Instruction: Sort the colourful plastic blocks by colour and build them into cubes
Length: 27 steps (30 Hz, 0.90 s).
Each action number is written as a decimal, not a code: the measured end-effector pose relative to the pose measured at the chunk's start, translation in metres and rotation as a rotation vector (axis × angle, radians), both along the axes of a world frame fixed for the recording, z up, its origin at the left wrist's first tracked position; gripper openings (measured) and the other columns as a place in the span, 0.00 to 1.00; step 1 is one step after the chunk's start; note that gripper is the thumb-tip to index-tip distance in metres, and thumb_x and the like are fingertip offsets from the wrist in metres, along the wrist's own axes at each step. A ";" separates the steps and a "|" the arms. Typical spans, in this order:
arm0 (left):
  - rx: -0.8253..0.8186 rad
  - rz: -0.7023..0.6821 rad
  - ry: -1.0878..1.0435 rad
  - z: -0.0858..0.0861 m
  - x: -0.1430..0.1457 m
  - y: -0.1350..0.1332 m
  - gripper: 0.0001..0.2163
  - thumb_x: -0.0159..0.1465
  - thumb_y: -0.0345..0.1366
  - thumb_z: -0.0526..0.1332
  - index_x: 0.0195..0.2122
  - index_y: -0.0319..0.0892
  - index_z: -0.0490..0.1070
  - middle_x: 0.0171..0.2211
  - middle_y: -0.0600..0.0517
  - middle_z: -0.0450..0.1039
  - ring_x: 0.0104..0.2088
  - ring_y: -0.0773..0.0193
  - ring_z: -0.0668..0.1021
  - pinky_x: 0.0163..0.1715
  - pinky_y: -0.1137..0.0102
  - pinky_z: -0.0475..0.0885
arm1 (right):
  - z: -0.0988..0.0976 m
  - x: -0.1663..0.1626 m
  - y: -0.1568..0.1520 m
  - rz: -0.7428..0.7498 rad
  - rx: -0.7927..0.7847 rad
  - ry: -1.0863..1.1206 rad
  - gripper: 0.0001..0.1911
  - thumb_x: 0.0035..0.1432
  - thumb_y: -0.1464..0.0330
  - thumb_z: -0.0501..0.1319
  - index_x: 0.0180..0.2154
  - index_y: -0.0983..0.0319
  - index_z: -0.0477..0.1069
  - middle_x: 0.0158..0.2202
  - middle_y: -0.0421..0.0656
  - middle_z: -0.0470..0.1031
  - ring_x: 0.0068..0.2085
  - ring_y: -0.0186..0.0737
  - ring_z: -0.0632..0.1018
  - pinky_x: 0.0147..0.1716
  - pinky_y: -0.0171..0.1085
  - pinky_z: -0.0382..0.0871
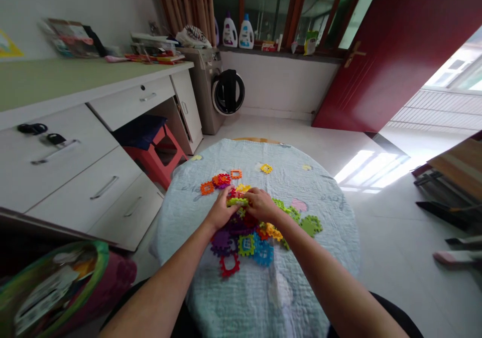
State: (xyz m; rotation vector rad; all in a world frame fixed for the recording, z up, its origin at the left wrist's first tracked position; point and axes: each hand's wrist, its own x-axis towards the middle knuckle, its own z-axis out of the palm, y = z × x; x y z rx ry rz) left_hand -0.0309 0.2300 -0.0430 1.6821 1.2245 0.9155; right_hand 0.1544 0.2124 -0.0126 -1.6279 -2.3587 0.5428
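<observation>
Both my hands meet over a round table covered with a pale blue quilted cloth. My left hand and my right hand pinch the two ends of a yellow-green toothed building tile, held edge-up. Under and around them lies a heap of coloured square interlocking tiles: purple, blue, red, green, yellow. Loose orange tiles and a yellow one lie farther back.
A white desk with drawers runs along the left, a red stool under it. A washing machine stands at the back. A dark red door is open at right. A green-rimmed bag sits near left.
</observation>
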 end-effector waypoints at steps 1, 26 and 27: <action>0.034 -0.045 0.011 0.005 0.001 -0.003 0.27 0.55 0.38 0.63 0.56 0.44 0.62 0.55 0.45 0.65 0.56 0.57 0.69 0.59 0.60 0.60 | 0.002 0.006 -0.008 0.013 0.005 0.017 0.20 0.55 0.69 0.58 0.50 0.54 0.70 0.53 0.46 0.67 0.51 0.45 0.69 0.51 0.45 0.60; 0.162 -0.291 0.567 -0.001 0.000 -0.015 0.36 0.46 0.48 0.69 0.57 0.45 0.65 0.60 0.43 0.57 0.60 0.46 0.63 0.60 0.56 0.58 | -0.017 0.055 -0.090 -0.328 -0.047 0.144 0.42 0.46 0.70 0.64 0.62 0.62 0.52 0.59 0.53 0.61 0.58 0.52 0.63 0.57 0.49 0.57; 0.190 -0.273 0.557 -0.002 0.001 -0.015 0.33 0.49 0.46 0.67 0.56 0.44 0.65 0.59 0.43 0.59 0.59 0.48 0.64 0.60 0.56 0.58 | -0.016 0.052 -0.088 -0.302 -0.019 0.192 0.40 0.47 0.73 0.62 0.62 0.62 0.52 0.59 0.53 0.60 0.59 0.50 0.63 0.57 0.48 0.57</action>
